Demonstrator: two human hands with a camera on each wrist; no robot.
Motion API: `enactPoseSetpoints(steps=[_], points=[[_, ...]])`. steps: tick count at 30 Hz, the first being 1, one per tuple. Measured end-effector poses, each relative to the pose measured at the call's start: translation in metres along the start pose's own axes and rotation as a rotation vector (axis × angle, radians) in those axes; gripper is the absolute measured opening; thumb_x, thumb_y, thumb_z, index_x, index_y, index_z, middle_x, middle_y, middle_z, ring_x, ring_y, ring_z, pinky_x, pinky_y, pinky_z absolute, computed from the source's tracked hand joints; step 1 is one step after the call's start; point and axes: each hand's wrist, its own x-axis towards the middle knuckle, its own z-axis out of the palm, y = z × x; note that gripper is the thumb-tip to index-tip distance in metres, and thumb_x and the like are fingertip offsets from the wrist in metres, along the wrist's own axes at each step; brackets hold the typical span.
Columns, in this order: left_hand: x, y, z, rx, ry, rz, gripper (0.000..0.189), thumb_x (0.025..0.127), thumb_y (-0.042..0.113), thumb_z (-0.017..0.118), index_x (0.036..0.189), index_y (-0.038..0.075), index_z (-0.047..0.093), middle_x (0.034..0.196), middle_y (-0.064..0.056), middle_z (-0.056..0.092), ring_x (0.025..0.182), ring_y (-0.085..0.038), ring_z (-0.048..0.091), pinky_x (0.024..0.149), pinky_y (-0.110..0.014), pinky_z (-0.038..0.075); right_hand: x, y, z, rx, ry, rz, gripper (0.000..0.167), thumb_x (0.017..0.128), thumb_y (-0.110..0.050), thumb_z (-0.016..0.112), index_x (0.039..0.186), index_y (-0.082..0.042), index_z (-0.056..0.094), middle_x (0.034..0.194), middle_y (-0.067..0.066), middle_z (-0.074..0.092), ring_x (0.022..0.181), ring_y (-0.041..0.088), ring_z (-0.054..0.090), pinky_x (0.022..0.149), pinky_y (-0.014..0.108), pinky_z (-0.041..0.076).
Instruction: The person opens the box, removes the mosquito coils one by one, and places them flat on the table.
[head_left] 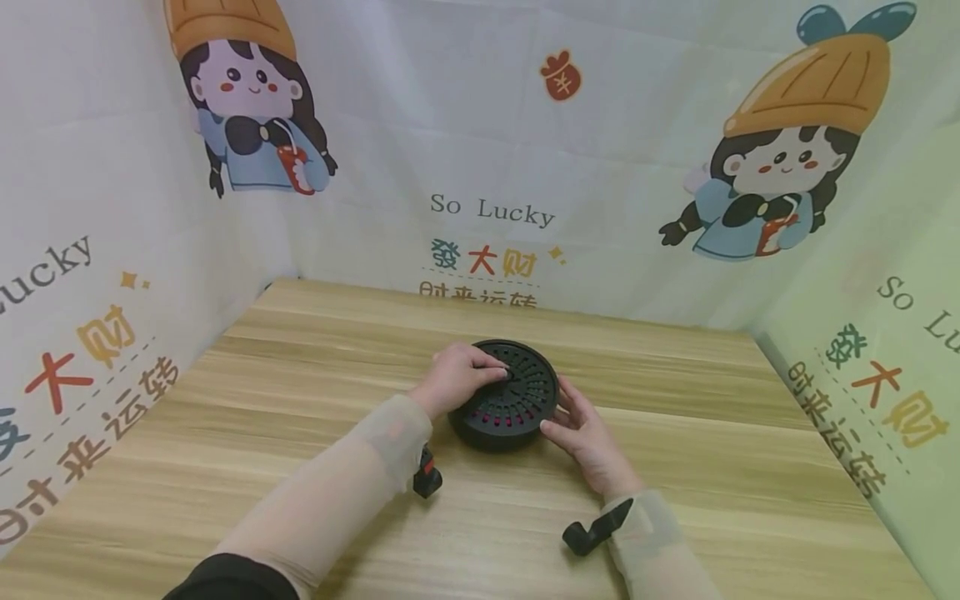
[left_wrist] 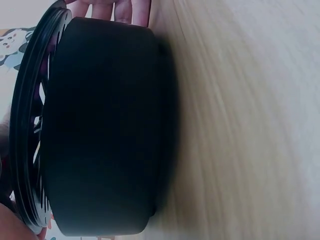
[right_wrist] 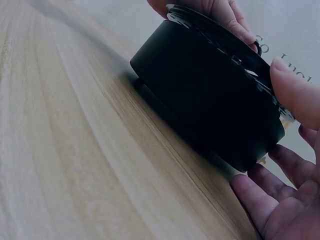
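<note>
A low, round black container [left_wrist: 105, 125] stands on the wooden table, topped by a black slotted lid [head_left: 528, 400]. In the left wrist view light shows through between the lid and the container's wall, so the lid sits unevenly on top. My left hand [head_left: 459, 377] pinches the small handle at the lid's middle, and part of that thin black loop [right_wrist: 258, 48] shows in the right wrist view. From the right side my right hand [head_left: 588, 433] holds the container, its thumb at the lid's edge and its fingers against the lower wall. Spots of pink show through the slots.
The wood-grain table [head_left: 360, 333] extends around the container. White printed cloth [head_left: 375, 167] hangs behind it and along both sides. Each wrist carries a small black camera, the left camera [head_left: 427, 479] and the right camera [head_left: 585, 537] both low over the tabletop.
</note>
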Motion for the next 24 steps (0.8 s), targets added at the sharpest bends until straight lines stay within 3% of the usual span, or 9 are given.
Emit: enactPoseSetpoints(steps=[8,13,18,24], points=[[-0.003,-0.001,-0.014,-0.128,0.047,-0.029,0.018,0.089,0.03,0.069,0.098,0.018,0.078,0.101,0.002,0.071,0.103,-0.017,0.062,0.096,-0.039,0.046,0.002,0.0,0.001,-0.034,-0.001,-0.003,0.08,0.088,0.002,0.063,0.153,-0.007,0.018,0.156,0.018,0.023,0.138,0.037,0.03,0.112,0.049,0.03],[-0.004,-0.01,-0.029,-0.169,0.076,-0.027,0.02,0.09,0.028,0.068,0.101,0.014,0.077,0.103,-0.002,0.07,0.104,-0.02,0.061,0.094,-0.039,0.049,0.002,0.0,0.003,-0.076,0.015,0.002,0.076,0.089,-0.002,0.064,0.152,-0.002,0.021,0.155,0.019,0.023,0.137,0.038,0.033,0.112,0.049,0.031],[-0.01,-0.029,-0.049,-0.192,0.092,-0.106,0.023,0.092,0.031,0.066,0.105,0.015,0.076,0.109,-0.003,0.068,0.108,-0.022,0.058,0.097,-0.041,0.046,0.002,0.001,0.006,-0.107,0.036,0.004,0.069,0.089,-0.003,0.066,0.149,-0.002,0.031,0.152,0.017,0.031,0.133,0.034,0.039,0.11,0.046,0.034],[-0.02,-0.062,-0.076,-0.145,0.106,-0.166,0.027,0.093,0.032,0.064,0.11,0.013,0.074,0.115,-0.007,0.067,0.113,-0.026,0.058,0.099,-0.044,0.045,0.002,0.002,0.008,-0.123,0.051,0.006,0.066,0.089,-0.002,0.065,0.147,-0.003,0.035,0.15,0.018,0.035,0.132,0.034,0.042,0.108,0.044,0.037]])
